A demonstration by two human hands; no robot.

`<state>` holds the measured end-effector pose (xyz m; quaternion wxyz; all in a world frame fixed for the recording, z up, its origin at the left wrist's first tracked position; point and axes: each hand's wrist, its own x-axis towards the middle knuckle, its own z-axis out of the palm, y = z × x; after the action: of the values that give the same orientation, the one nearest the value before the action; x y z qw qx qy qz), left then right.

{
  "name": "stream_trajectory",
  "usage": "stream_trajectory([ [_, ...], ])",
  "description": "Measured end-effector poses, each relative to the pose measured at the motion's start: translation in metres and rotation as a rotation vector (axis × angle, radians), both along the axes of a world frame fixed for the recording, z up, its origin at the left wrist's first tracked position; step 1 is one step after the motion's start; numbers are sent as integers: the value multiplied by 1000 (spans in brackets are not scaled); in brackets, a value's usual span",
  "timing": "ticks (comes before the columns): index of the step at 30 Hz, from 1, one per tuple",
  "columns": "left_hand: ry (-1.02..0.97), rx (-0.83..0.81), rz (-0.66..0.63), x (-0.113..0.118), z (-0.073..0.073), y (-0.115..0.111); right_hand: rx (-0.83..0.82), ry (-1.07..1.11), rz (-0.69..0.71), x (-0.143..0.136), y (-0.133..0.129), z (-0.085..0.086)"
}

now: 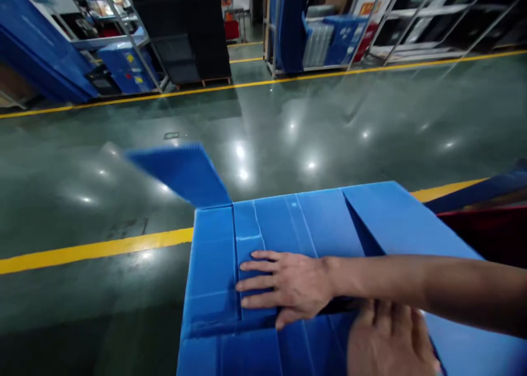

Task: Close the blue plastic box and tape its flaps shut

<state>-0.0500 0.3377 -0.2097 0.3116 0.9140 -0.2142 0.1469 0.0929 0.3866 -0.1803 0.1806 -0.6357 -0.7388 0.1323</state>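
A blue corrugated plastic box (214, 255) stands in front of me on the floor, its top flaps partly folded in. My right hand (288, 288) lies flat, palm down, on an inner flap (251, 239), fingers spread and pointing left, the forearm reaching in from the right. My left hand (389, 340) rests lower right on the near part of the box, its fingertips just under the right forearm; it holds nothing. One flap (181, 170) at the far left corner stands up, blurred. A large flap (395, 217) on the right slopes inward.
A glossy green floor (288, 123) with yellow lines (90, 250) stretches ahead. Metal racks (132, 41) with blue boxes and a black stack (189, 30) line the far side. A dark red object (486, 228) and a blue panel sit at the right.
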Motion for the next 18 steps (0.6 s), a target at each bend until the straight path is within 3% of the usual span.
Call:
stream_trajectory([
  [4,-188,-85,534,9,16,51,198,326,-125,7,5,-12],
  [6,-225,-15,699,22,23,85,260,458,-171,10,7,-18],
  [8,-140,138,741,34,26,108,290,516,-232,15,8,-17],
  [10,-83,206,742,39,22,112,310,565,-277,26,5,-6],
  [13,-24,219,707,34,8,87,344,675,-337,50,-4,19],
  [15,22,261,604,27,0,66,429,664,-464,65,-11,29],
  [17,39,295,567,22,0,53,494,493,-533,73,-15,30],
  [18,31,291,608,20,4,52,498,379,-507,73,-16,27],
])
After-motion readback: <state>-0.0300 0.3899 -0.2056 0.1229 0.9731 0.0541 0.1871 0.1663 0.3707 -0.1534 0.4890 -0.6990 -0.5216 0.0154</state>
